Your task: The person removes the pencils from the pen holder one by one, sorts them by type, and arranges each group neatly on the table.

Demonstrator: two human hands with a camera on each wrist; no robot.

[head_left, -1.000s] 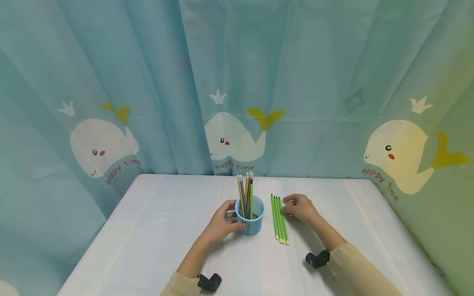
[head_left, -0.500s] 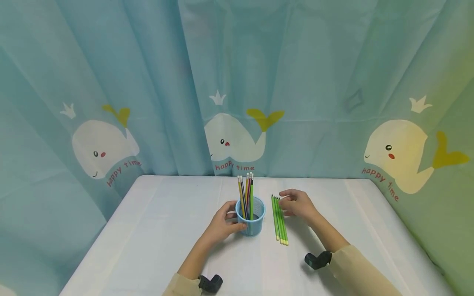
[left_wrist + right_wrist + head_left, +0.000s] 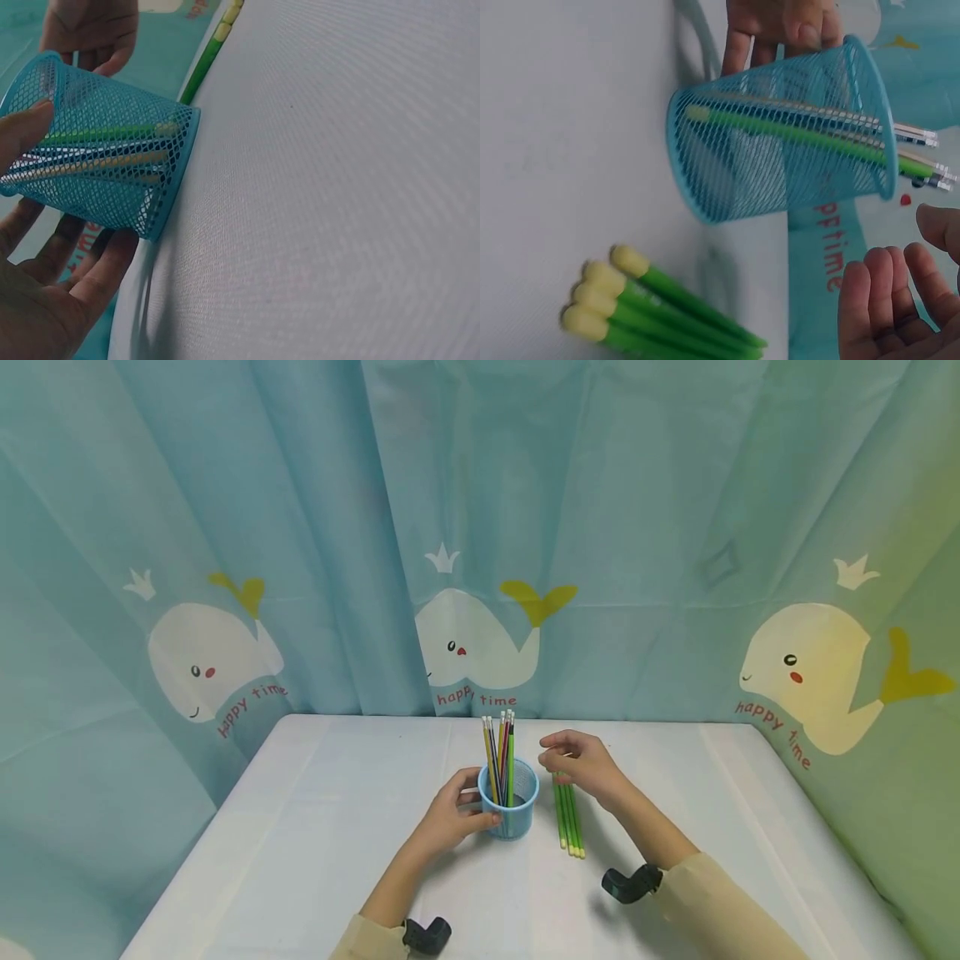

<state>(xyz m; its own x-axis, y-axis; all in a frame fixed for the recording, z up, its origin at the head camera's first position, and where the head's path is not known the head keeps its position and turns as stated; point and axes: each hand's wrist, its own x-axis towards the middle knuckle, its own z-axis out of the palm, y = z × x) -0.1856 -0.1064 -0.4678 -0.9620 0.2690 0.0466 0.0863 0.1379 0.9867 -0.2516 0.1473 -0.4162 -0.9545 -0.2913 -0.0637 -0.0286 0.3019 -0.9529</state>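
A light-blue mesh pencil cup (image 3: 512,823) stands upright at the middle of the table. My left hand (image 3: 448,814) holds it from the left side, fingers behind and thumb at the front, also plain in the left wrist view. Several pencils (image 3: 502,752) lean inside the cup, one of them green. To its right, several green pencils (image 3: 568,818) with pale yellow ends lie side by side. Above their dark-tipped far ends is my right hand (image 3: 585,764), fingers bent loosely; in the right wrist view nothing lies between them. The hand hides the pencil tips.
The white table (image 3: 315,860) ends at a light-blue curtain (image 3: 645,527) printed with whales. A black wrist camera (image 3: 426,937) sits on the left wrist, and another black wrist camera (image 3: 632,885) on the right.
My right hand has moved left and away from me, off the side of the green pencils and over their tips. These pencils now lie closer together. The left hand stays on the cup.
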